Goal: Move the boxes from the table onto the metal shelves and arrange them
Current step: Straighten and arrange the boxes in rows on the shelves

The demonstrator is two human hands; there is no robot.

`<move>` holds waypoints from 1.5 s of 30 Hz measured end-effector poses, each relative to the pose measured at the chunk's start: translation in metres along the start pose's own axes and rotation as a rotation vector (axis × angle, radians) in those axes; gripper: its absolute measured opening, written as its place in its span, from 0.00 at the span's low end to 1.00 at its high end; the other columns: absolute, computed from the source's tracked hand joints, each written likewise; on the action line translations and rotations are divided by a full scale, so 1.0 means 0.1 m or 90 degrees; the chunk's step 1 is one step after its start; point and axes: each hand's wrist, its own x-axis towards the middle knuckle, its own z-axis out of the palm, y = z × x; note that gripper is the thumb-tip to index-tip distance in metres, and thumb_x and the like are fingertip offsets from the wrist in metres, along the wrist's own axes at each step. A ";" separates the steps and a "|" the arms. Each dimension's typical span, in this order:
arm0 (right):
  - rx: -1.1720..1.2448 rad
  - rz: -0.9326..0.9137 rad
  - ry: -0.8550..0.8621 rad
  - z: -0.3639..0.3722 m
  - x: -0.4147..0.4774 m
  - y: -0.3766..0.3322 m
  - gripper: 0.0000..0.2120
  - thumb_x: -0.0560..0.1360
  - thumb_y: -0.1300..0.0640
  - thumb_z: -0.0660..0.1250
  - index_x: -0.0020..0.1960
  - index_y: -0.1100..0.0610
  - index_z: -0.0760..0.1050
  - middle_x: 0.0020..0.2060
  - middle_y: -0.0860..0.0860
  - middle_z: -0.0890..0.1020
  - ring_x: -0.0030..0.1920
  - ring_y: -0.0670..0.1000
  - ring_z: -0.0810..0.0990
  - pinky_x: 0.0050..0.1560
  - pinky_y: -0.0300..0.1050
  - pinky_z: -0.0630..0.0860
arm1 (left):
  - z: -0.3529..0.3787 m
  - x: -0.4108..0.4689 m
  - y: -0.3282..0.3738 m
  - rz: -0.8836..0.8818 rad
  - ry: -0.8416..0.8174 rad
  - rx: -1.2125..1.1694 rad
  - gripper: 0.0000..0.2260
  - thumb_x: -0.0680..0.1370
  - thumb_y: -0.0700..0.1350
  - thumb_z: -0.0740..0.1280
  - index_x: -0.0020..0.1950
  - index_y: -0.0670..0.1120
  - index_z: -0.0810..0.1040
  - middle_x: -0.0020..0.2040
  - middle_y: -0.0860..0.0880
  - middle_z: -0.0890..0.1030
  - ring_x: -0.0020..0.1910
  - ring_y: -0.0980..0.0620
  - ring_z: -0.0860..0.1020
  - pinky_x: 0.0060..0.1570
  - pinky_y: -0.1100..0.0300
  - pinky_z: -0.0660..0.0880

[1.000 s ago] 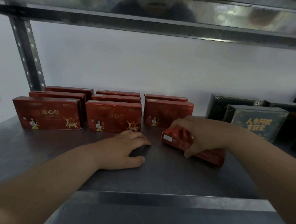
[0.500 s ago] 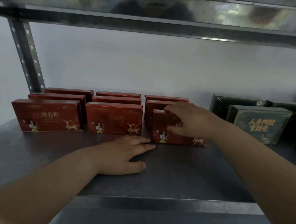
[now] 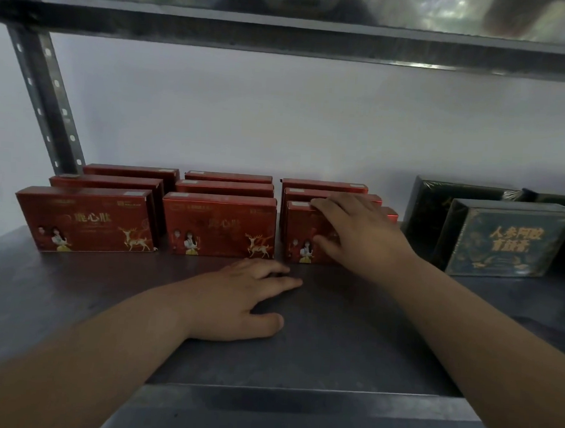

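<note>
Nine flat red rectangular cardboard boxes point(image 3: 218, 225) printed with gold deer are stood upright on their long edges on the grey metal shelf point(image 3: 333, 347). They are arranged in three columns, three deep. In the right column, the front red box point(image 3: 298, 236) is gripped over its top edge and face by the right hand point(image 3: 355, 237). Further right, well apart, dark green plastic-wrapped boxes point(image 3: 508, 242) are stood upright.

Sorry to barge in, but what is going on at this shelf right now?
A person is arranging red boxes on a metal shelf. The right hand grips the front right red box, upright at the head of the third column, level with the two other front boxes. The left hand rests flat on the shelf in front of them. Dark green boxes stand further right.
</note>
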 end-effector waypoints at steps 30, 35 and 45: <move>-0.019 0.030 -0.019 -0.06 -0.08 -0.10 0.30 0.75 0.44 0.66 0.74 0.52 0.68 0.69 0.56 0.76 0.69 0.60 0.74 0.70 0.63 0.68 | 0.00 0.00 0.01 0.000 0.005 0.001 0.29 0.80 0.65 0.56 0.79 0.66 0.48 0.79 0.62 0.48 0.77 0.58 0.48 0.75 0.56 0.52; -0.010 0.032 -0.055 -0.05 -0.08 -0.07 0.31 0.75 0.44 0.62 0.76 0.52 0.64 0.71 0.57 0.73 0.70 0.60 0.73 0.72 0.61 0.67 | -0.01 -0.01 0.01 0.003 0.006 -0.001 0.29 0.80 0.64 0.56 0.79 0.66 0.49 0.79 0.62 0.48 0.77 0.58 0.48 0.74 0.58 0.53; 0.057 0.017 -0.039 -0.32 -0.47 -0.03 0.27 0.75 0.45 0.61 0.72 0.54 0.71 0.69 0.56 0.75 0.69 0.59 0.73 0.67 0.61 0.73 | 0.01 -0.02 0.00 0.046 0.025 0.003 0.27 0.81 0.62 0.56 0.79 0.65 0.51 0.80 0.61 0.49 0.77 0.60 0.48 0.74 0.59 0.50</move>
